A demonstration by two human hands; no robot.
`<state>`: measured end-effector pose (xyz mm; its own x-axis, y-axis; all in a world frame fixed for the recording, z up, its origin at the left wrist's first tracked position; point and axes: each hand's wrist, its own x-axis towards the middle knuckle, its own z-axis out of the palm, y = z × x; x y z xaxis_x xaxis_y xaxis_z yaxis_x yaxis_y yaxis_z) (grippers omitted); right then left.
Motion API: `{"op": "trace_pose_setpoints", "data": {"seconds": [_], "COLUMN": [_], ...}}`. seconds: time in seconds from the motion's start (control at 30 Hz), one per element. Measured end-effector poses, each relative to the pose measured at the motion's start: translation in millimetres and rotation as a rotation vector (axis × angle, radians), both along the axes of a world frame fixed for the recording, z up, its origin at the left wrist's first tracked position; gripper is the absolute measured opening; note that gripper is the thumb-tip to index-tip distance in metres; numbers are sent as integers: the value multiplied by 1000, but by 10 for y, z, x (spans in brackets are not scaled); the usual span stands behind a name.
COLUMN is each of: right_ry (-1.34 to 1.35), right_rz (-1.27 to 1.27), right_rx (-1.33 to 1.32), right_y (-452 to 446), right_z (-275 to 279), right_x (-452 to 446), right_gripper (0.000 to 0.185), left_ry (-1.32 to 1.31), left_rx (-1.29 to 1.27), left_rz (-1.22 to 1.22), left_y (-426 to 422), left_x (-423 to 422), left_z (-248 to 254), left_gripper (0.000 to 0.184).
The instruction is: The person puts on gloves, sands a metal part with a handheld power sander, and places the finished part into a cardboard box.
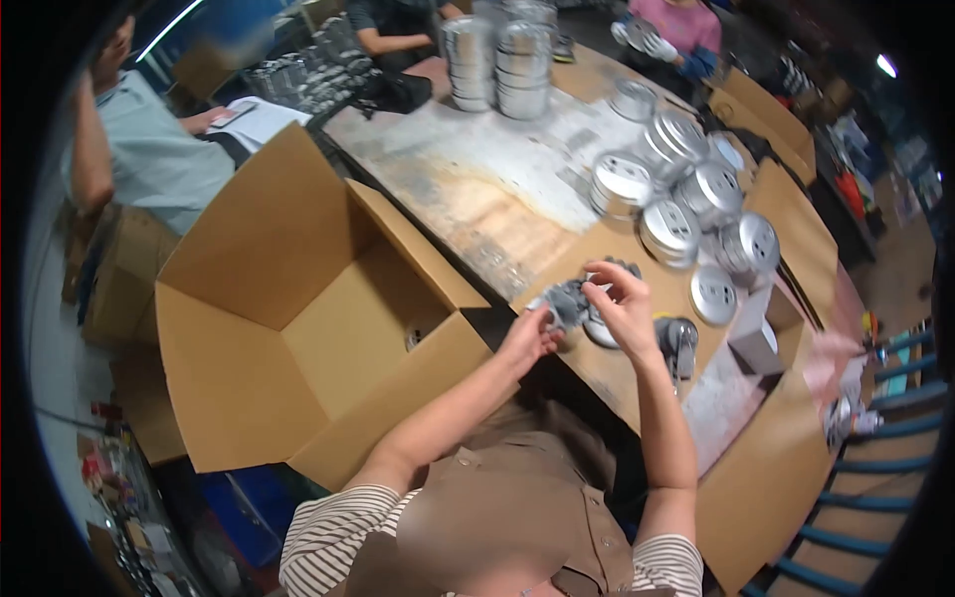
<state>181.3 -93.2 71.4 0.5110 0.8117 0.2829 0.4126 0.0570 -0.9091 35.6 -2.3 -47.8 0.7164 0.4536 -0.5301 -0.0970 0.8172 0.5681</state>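
Both my hands are over the near edge of the worktable (487, 214). My left hand (532, 336) has its fingers closed on a crumpled grey cloth (567, 302). My right hand (622, 303) is at the other side of the cloth, thumb and fingertips bent together against its edge. Partly hidden behind my right hand is a round metal piece (600, 332). A dark grey object with a clear part (676, 343) lies just right of that hand. Beyond it, several round silver tins with slotted lids (713, 295) stand on cardboard.
A large open cardboard box (239, 368) stands at the left, against the table. Stacked silver tins (522, 70) rise at the table's back. A small open carton (761, 343) is at the right. People are at the left and far side; blue bars (885, 468) lie right.
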Motion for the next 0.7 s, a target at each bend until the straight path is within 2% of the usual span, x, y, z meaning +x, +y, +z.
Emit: {"op": "trace_pose_setpoints", "data": {"seconds": [0.07,0.1,0.2,0.23,0.37,0.47,0.5,0.6,0.63,0.7], "right_ry": [-168,-371,-638,-727,-830,-754,-738,-636,-604,-523], "right_rz": [-161,-245,-274,-293,-490,-423,-382,-450,-557,-660], "right_rx": [-118,-163,-303,-335,-241,-268,-397,-505,-349,-251], "right_y": [-188,-268,-443,-458,-328,-207,-180,-86,-93,-133], "right_z": [-285,-480,-648,-702,-747,-693,-667,-524,-433,-297], "right_x": [-28,-31,-13,24,282,485,548,714,746,856], "right_gripper": [27,33,42,51,57,52,36,20,18,19], "left_ry": [17,54,61,89,97,74,65,-5,1,-86], "left_rx": [-45,-68,-13,-12,95,112,126,173,170,127], "left_rz": [2,5,-7,-8,-3,18,20,-2,7,-4], "left_y": [-3,14,6,2,-28,7,26,74,75,94], "left_x": [-40,-29,-79,-91,-81,-25,-3,72,120,247], "left_z": [64,-5,-49,-27,104,177,229,362,426,475], "left_gripper": [24,26,30,27,21,19,17,23,22,21]}}
